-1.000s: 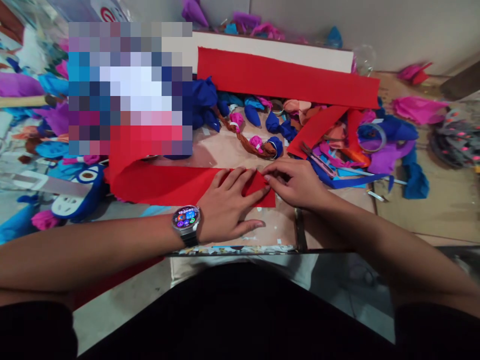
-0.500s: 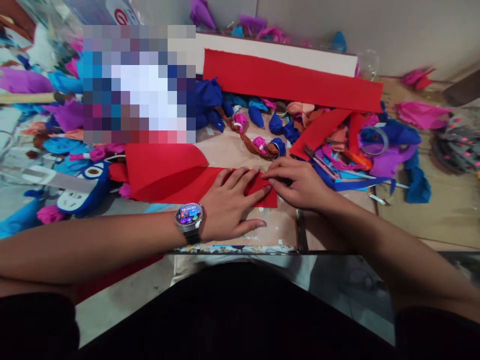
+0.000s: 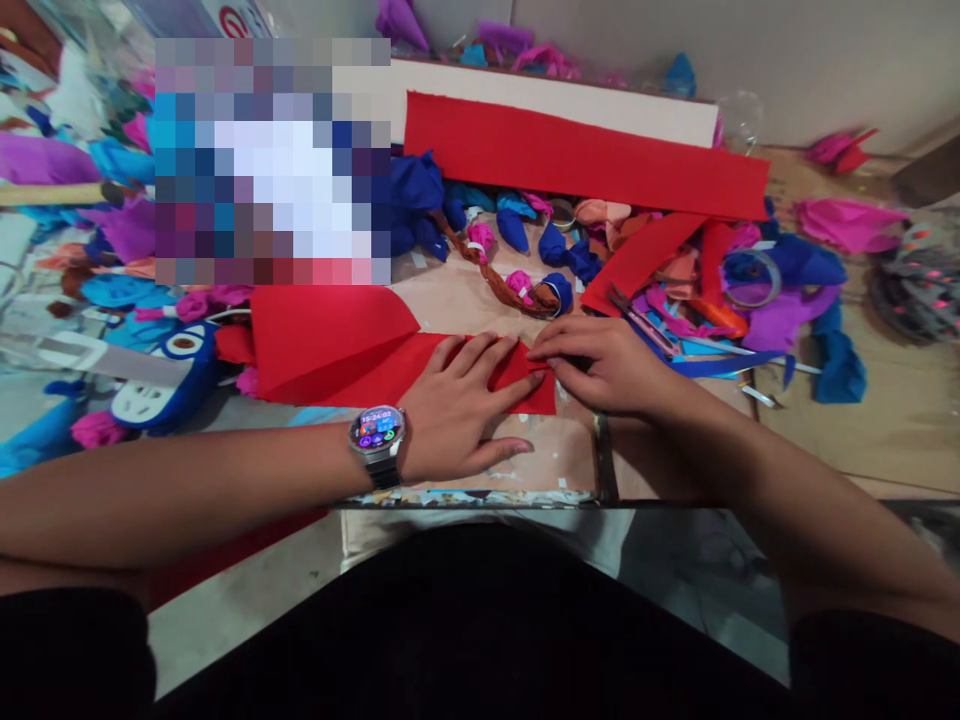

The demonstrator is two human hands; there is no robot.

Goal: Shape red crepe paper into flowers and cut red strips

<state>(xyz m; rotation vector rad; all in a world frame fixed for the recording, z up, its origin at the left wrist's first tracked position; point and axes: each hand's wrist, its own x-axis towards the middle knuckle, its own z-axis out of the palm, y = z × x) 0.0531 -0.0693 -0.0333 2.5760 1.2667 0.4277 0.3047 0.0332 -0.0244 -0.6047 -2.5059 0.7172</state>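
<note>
A long red sheet (image 3: 352, 360), paper or cloth, lies across the near part of the table, its left part raised in a fold. My left hand (image 3: 461, 410) rests flat on this sheet with fingers spread, a smartwatch (image 3: 376, 433) on its wrist. At the sheet's right end, my right hand (image 3: 600, 365) has thumb and fingertips pinched on a small bit of the red edge, close to the left fingertips. Beyond the hands lie a brown braided strand (image 3: 499, 285) with pink and blue knots and a pink cutter knife (image 3: 645, 325).
A second red strip (image 3: 585, 155) lies over a white board (image 3: 525, 90) at the back. Blue, pink and purple crumpled pieces surround the work area. A tape roll (image 3: 752, 278) sits at right, a blue-and-white case (image 3: 169, 375) at left. The table's front edge (image 3: 480, 500) runs before me.
My right fingertips have shifted slightly at the sheet's right end, and a small red bit now shows lifted between them. The left hand stays in place.
</note>
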